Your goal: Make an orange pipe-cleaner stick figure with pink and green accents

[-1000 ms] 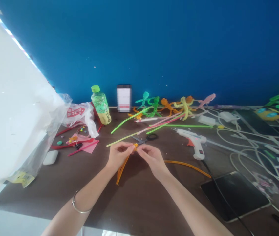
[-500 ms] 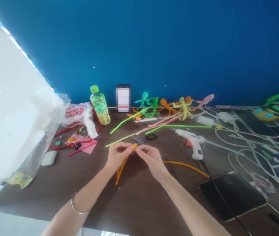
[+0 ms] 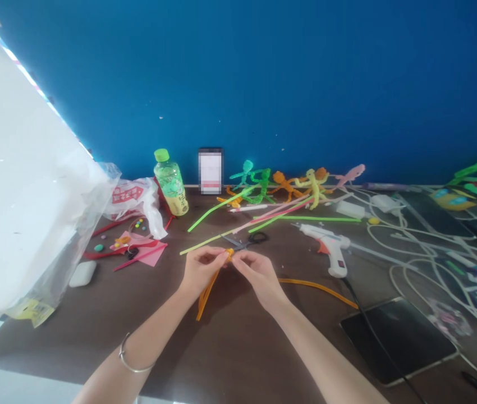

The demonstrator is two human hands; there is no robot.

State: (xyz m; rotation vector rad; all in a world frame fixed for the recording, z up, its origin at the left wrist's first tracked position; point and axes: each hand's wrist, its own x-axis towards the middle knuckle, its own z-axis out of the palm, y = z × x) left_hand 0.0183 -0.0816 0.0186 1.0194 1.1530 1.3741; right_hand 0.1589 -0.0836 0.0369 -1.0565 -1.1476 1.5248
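Observation:
Between my two hands is an orange pipe cleaner piece, its upper end a small twisted knot and its legs hanging down to the left. My left hand pinches the knot between thumb and fingertips. From the right, the thumb and index finger of my right hand close at the knot's edge. Just behind the fingertips lie scissors with black handles. Another orange pipe cleaner rests on the table to the right of my right hand.
Behind are a bottle, a phone, and several pipe-cleaner figures. A glue gun, cables and a black tablet lie right. Pink paper, a white case and plastic bags are left.
The view has tilted up very slightly, so the table items sit a little lower. Both hands keep nearly the same pose around the orange knot.

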